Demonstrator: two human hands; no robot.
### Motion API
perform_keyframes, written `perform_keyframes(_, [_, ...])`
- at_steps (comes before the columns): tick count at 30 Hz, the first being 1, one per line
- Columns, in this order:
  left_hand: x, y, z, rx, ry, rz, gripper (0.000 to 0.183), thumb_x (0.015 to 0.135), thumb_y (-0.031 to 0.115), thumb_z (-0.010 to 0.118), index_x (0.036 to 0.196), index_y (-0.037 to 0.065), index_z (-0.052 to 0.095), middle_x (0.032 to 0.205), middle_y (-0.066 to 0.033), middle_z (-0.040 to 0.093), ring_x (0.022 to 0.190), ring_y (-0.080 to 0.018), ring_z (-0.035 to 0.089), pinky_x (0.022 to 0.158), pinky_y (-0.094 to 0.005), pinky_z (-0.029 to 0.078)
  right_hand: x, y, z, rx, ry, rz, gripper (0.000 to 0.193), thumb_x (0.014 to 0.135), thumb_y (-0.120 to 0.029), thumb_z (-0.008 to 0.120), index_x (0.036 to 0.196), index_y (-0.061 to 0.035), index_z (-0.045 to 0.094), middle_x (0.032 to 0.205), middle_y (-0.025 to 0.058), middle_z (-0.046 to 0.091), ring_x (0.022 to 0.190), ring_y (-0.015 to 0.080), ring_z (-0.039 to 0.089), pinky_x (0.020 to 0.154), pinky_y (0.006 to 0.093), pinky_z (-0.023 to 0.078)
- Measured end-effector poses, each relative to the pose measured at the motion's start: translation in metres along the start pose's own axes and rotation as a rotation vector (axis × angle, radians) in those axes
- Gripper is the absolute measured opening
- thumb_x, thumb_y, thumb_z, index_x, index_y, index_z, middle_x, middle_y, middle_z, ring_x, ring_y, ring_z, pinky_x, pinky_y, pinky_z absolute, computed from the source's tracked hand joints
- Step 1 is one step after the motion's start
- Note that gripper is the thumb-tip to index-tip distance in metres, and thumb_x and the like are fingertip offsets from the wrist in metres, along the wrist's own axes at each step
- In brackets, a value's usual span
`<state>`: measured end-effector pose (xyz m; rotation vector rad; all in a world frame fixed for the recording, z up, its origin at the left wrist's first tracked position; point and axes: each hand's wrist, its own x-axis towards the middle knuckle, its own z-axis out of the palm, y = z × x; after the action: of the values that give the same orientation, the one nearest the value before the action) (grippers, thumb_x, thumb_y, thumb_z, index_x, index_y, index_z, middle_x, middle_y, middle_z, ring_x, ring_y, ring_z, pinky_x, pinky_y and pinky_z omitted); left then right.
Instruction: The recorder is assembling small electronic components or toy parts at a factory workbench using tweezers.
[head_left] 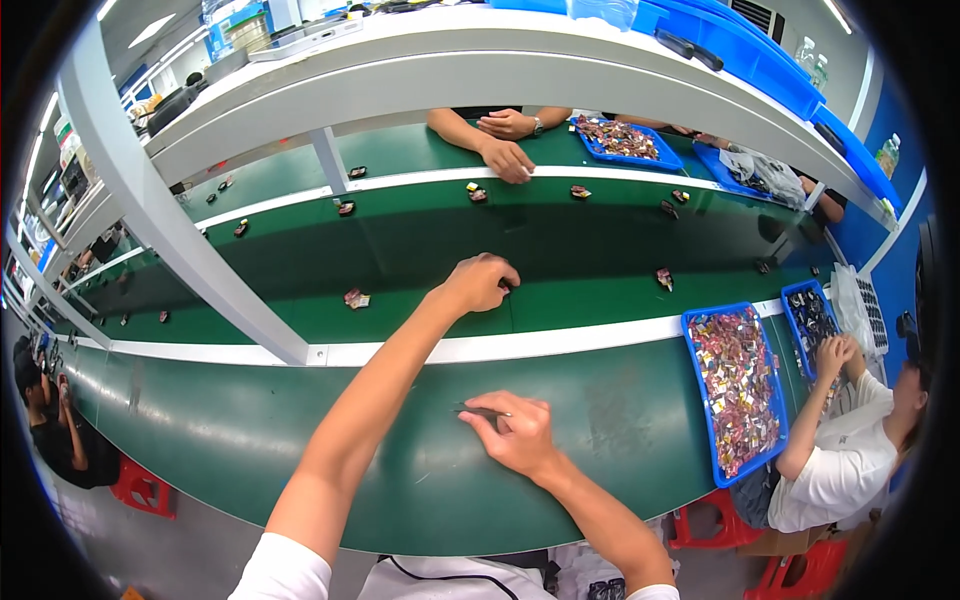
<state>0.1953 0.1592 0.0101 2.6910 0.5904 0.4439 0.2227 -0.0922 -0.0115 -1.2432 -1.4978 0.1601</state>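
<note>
My left hand [480, 284] reaches over the near side of the green conveyor belt [585, 243]. Its fingers are curled, and a small dark part [506, 285] shows at their tips, mostly hidden. Closer to me, above the green worktop [440, 480], my right hand [518, 432] pinches a thin pair of tweezers [484, 410] whose points face left. On the belt, a small reddish part with a pale tag [356, 299] lies left of my left hand. A similar part [664, 279] lies to its right.
A blue tray [716, 470] heaped with reddish parts stands right, beside a blue tray of black parts [810, 318] and a seated person [840, 450]. A white shelf frame [480, 85] spans overhead, its post [165, 190] at left. Across the belt are another person's hands [507, 155].
</note>
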Motion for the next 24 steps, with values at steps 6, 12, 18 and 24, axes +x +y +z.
perform_keyframes(6, [-0.002,-0.016,0.003,0.109,0.029,-0.149,0.016,0.079,0.012,0.073,0.094,0.009,0.074,0.102,-0.0084,0.071,0.097,-0.0295,0.068,0.082,-0.0398,0.055,0.003,0.0,-0.002,0.003,0.02,-0.014,0.014,0.076,-0.006,0.084,0.084,-0.0048,0.072,0.079,0.0069,0.074,0.052,0.0201,0.064,0.048,0.028,0.05])
perform_keyframes(12, [-0.031,-0.012,-0.025,-0.588,-0.11,-0.58,0.014,0.082,0.009,0.073,0.091,0.0,0.066,0.075,-0.0068,0.067,0.066,-0.0164,0.067,0.053,-0.0306,0.049,0.001,0.0,-0.003,0.009,0.008,0.002,0.014,0.076,-0.006,0.084,0.084,-0.0049,0.072,0.081,0.0072,0.075,0.052,0.0199,0.064,0.049,0.0279,0.05])
perform_keyframes(18, [-0.083,-0.007,-0.022,-1.065,0.021,-0.693,0.013,0.09,0.006,0.068,0.096,-0.001,0.06,0.079,-0.0074,0.065,0.059,-0.0119,0.062,0.048,-0.024,0.045,-0.001,0.0,0.0,0.002,-0.02,0.012,0.014,0.077,-0.008,0.084,0.084,-0.0051,0.073,0.082,0.0058,0.075,0.043,0.0143,0.055,0.046,0.0269,0.045])
perform_keyframes(24, [-0.093,-0.006,-0.015,-1.121,0.102,-0.701,0.016,0.092,0.009,0.07,0.102,-0.001,0.061,0.081,-0.0069,0.064,0.06,-0.0111,0.063,0.047,-0.0229,0.044,-0.001,0.002,0.006,0.001,-0.036,-0.005,0.014,0.076,-0.008,0.085,0.085,-0.0051,0.074,0.081,0.0042,0.075,0.04,0.011,0.048,0.044,0.0256,0.041])
